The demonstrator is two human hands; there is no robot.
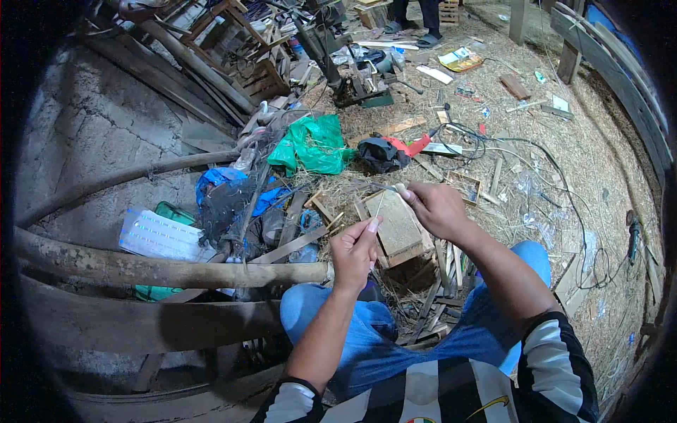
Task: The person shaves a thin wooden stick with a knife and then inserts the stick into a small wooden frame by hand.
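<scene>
My left hand (355, 255) pinches a thin pale wooden stick (381, 204) that points up and slightly right from its fingertips. My right hand (438, 210) is closed around the light handle of what looks like a knife (400, 189); its narrow dark blade points left, above the stick's upper end. Most of the handle is hidden in the fist. Below both hands stands a square wooden block (398, 236) with a pale, worn top, between my knees. Stick and blade appear close together, but I cannot tell whether they touch.
Straw and wood scraps cover the ground. Ahead lie a green plastic bag (316, 144), a red power tool (416, 145) and a black cable (557, 166). A wooden rail (169, 271) runs at my left. Another person's feet (427, 41) show at the back.
</scene>
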